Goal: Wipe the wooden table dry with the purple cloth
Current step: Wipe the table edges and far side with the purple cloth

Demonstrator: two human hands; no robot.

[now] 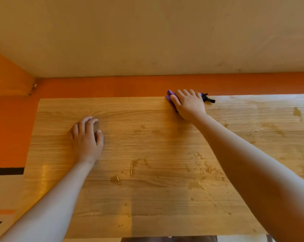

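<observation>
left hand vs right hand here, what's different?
The right hand presses on the purple cloth; the left hand rests on the bare table, holding nothing.
The right hand is at the far edge; the left hand sits nearer, toward the left end.
The right hand's fingers lie spread over the cloth; the left hand's are loosely curled.
Both are palm-down on the table.

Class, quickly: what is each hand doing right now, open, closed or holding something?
Left hand: open, fingers loosely bent, resting on the table, holding nothing.
Right hand: open, pressing flat on the purple cloth.
</observation>
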